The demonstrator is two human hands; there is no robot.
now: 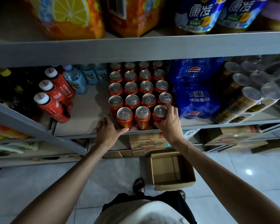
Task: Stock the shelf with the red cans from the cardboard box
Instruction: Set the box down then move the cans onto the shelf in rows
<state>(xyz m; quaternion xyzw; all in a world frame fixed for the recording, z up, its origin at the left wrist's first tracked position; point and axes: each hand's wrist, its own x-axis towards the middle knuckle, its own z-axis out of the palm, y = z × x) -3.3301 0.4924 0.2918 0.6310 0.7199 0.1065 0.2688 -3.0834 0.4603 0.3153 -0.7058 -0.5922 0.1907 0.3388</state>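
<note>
Several red cans with silver tops stand in rows on the grey shelf. Three more form the front row at the shelf's edge. My right hand grips the right front can, fingers curled round its side. My left hand rests with straight fingers against the lower side of the left front can. The middle front can stands between them. The cardboard box sits open on the floor below, with no cans inside.
Red bottles stand left of the cans and blue Pepsi packs close on the right. Wrapped gold cans fill the far right. An upper shelf board overhangs. More cartons sit under the shelf.
</note>
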